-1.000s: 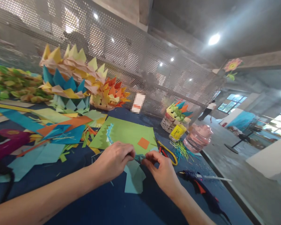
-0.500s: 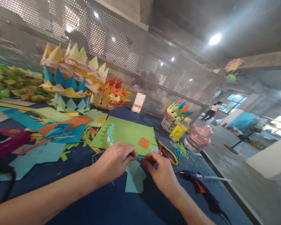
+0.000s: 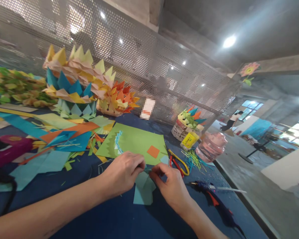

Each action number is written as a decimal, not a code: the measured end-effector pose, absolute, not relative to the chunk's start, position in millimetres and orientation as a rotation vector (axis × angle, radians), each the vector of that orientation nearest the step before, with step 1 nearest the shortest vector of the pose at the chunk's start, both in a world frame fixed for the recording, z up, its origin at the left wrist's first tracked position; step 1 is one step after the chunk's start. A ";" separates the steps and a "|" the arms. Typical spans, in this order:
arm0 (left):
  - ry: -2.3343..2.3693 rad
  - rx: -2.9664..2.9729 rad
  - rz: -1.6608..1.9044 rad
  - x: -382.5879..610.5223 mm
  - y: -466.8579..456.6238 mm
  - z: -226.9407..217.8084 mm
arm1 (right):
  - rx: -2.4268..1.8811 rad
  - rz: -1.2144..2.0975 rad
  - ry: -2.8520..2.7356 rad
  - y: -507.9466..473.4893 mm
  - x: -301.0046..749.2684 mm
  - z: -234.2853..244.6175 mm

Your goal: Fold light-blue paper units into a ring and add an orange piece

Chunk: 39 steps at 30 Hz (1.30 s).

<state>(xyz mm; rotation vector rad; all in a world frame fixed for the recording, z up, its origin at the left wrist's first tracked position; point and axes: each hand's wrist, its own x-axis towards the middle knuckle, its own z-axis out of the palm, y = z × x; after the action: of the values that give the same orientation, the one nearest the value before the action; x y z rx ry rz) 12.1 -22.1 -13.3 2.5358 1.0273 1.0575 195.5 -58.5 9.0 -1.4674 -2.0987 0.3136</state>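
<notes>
My left hand (image 3: 126,171) pinches the near end of a zigzag folded blue paper strip (image 3: 118,142), which curves back over a green paper sheet (image 3: 134,134). My right hand (image 3: 170,182) is closed at the same end, thumb and fingertip pressed together on a small blue bit that my fingers mostly hide. Under the fingertips lie light blue paper pieces (image 3: 143,196), overlapping on the dark blue table. An orange paper square (image 3: 153,151) rests on the green sheet, just beyond my hands.
Yellow-and-red-handled scissors (image 3: 181,162) and a dark blue glue gun (image 3: 218,199) lie to the right. Behind them are a yellow-labelled bottle (image 3: 189,141) and a pink bottle (image 3: 210,146). Paper scraps (image 3: 72,141), a magenta tool (image 3: 12,149) and folded-paper crowns (image 3: 74,86) fill the left.
My hands have barely moved; the right fingertips have shifted slightly left, closer to the left ones. In the background, a person has moved to the right.
</notes>
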 end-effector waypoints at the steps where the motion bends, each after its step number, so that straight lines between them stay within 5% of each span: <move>1: 1.024 2.537 1.062 12.0 -22.2 -13.3 | -1.470 0.315 -2.100 -58.4 195.5 9.1; 39: 0.872 2.468 1.059 16.9 -30.6 -14.0 | -1.441 0.294 -2.114 -64.3 189.4 1.1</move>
<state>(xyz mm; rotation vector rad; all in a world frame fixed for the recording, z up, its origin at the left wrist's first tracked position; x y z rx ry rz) 16.9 -30.6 -14.0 2.4684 0.8723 1.0586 189.4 -64.3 1.1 -1.4406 -2.1144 0.2938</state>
